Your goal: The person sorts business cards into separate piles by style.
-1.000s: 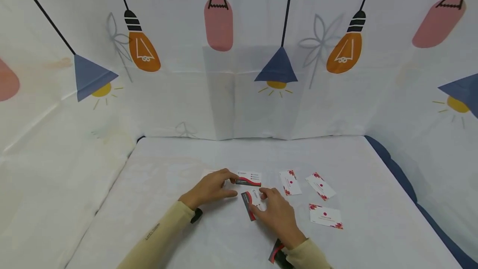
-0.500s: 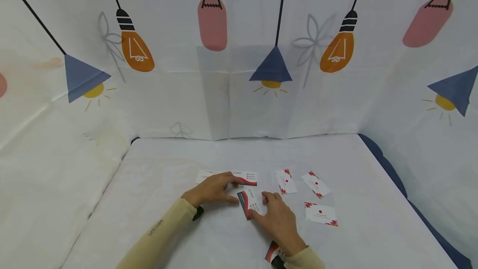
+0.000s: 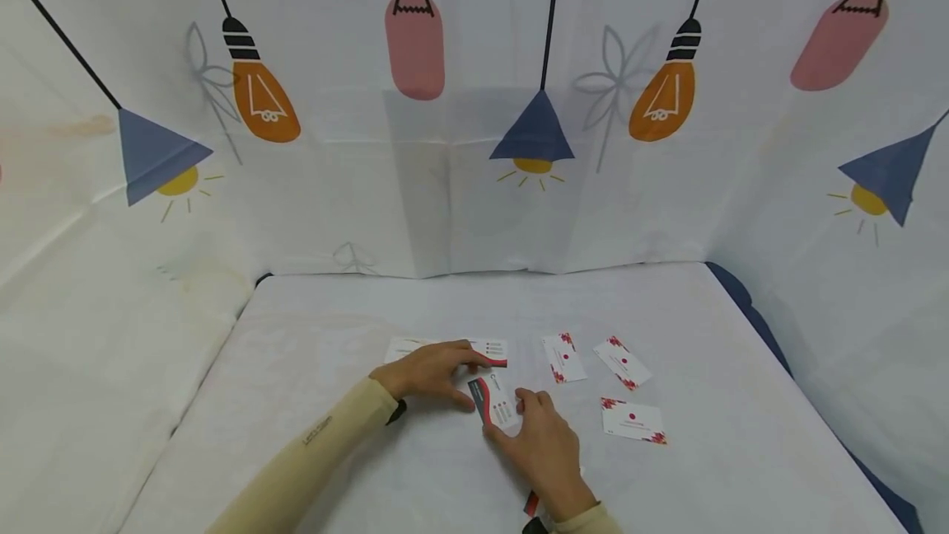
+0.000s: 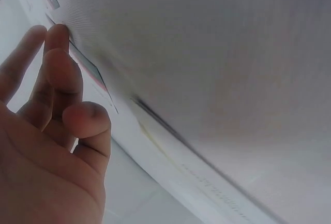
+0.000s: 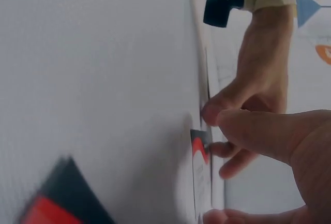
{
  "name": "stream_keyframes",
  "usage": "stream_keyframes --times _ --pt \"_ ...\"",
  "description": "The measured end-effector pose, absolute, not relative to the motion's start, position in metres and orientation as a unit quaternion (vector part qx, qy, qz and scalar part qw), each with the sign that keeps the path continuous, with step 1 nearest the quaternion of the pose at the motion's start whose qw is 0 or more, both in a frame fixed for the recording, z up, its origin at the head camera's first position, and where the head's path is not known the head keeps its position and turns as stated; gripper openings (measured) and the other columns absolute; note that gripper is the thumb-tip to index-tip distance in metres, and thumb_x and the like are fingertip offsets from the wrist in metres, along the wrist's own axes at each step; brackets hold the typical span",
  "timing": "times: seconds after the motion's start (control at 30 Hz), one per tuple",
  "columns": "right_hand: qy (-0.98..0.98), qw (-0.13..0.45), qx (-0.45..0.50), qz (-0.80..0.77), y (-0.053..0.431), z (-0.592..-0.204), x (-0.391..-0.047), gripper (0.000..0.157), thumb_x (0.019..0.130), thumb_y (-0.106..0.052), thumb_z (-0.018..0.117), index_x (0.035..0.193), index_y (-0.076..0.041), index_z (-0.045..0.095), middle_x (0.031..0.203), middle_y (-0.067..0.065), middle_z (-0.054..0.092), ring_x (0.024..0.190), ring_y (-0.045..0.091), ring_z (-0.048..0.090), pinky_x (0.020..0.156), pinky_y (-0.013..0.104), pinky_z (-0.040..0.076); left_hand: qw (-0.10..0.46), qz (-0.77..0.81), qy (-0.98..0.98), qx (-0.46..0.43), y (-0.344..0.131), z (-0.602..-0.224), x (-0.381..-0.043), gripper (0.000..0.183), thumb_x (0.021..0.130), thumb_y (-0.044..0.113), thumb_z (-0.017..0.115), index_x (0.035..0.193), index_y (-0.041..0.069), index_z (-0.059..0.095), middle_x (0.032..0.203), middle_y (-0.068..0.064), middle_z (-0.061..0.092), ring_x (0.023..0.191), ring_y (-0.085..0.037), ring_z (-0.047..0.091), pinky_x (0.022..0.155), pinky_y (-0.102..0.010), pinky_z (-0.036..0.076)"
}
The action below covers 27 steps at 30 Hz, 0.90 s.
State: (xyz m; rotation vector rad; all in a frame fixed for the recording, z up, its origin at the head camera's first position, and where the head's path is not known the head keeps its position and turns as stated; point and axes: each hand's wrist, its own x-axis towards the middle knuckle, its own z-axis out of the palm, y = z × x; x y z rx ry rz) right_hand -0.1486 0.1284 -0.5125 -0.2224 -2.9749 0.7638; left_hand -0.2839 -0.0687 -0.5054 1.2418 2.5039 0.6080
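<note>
A business card point(image 3: 502, 409) with a black and red wavy end lies tilted on the white table. My right hand point(image 3: 544, 447) holds it by its edges, thumb at the lower left and index finger at the right. Just above it another card point(image 3: 493, 347) of the same design lies flat. My left hand point(image 3: 433, 371) rests its bent fingertips on that card's left part, hiding some of it, with the thumb held apart beside the tilted card. Further left, a white card point(image 3: 403, 346) is partly covered by the left hand.
Three white cards with red flower corners lie to the right: one near-upright card point(image 3: 565, 359), one slanted card point(image 3: 621, 363) and one lower card point(image 3: 633, 420). Another black and red card point(image 3: 531, 503) shows beneath the right wrist. A printed cloth wall point(image 3: 334, 204) stands behind the table.
My left hand has shifted rightward over the upper card, uncovering more of the white card at left. The right hand has drawn slightly nearer. The cards keep their places; the view has turned a little.
</note>
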Motion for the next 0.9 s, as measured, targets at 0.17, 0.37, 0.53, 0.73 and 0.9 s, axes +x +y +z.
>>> stream_keyframes --times 0.17,0.37,0.53,0.73,0.9 --pt "-0.965 0.015 -0.083 0.248 0.124 -0.513 -0.149 0.071 0.071 -0.052 0.087 0.121 -0.007 0.065 0.099 0.005 0.058 0.072 0.020 0.054 0.066 0.042 0.050 0.156 0.188 0.859 0.451 -0.062 -0.502 -0.290 0.073 0.080 0.037 0.087 0.146 0.033 0.056 0.121 0.011 0.059 0.104 -0.007 0.053 0.089 -0.025 0.045" --pt "-0.965 0.006 -0.088 0.248 0.122 -0.513 -0.150 0.070 0.070 -0.050 0.088 0.120 -0.008 0.065 0.102 0.007 0.059 0.073 0.021 0.054 0.067 0.041 0.051 0.174 0.151 0.856 0.464 -0.055 -0.500 -0.296 0.074 0.079 0.033 0.088 0.146 0.031 0.055 0.113 0.011 0.056 0.098 -0.007 0.051 0.086 -0.021 0.042" --pt "-0.963 0.000 -0.094 0.251 0.122 -0.513 -0.151 0.070 0.069 -0.048 0.089 0.121 -0.008 0.065 0.103 0.008 0.059 0.074 0.021 0.055 0.069 0.042 0.052 0.197 0.136 0.847 0.474 -0.048 -0.492 -0.297 0.072 0.079 0.029 0.088 0.145 0.028 0.057 0.111 0.010 0.056 0.098 -0.007 0.050 0.086 -0.021 0.042" --pt "-0.963 -0.006 -0.085 0.255 0.122 -0.513 -0.152 0.072 0.069 -0.048 0.090 0.122 -0.007 0.065 0.102 0.007 0.058 0.074 0.020 0.054 0.070 0.041 0.053 0.210 0.117 0.842 0.483 -0.043 -0.487 -0.298 0.065 0.079 0.028 0.088 0.138 0.027 0.063 0.107 0.010 0.055 0.097 -0.007 0.052 0.083 -0.020 0.042" --pt "-0.965 -0.002 -0.080 0.249 0.122 -0.513 -0.152 0.073 0.069 -0.048 0.090 0.123 -0.006 0.064 0.103 0.009 0.058 0.075 0.021 0.055 0.070 0.041 0.053 0.213 0.121 0.843 0.479 -0.041 -0.488 -0.299 0.060 0.078 0.028 0.089 0.134 0.027 0.065 0.106 0.010 0.056 0.097 -0.007 0.052 0.083 -0.020 0.043"
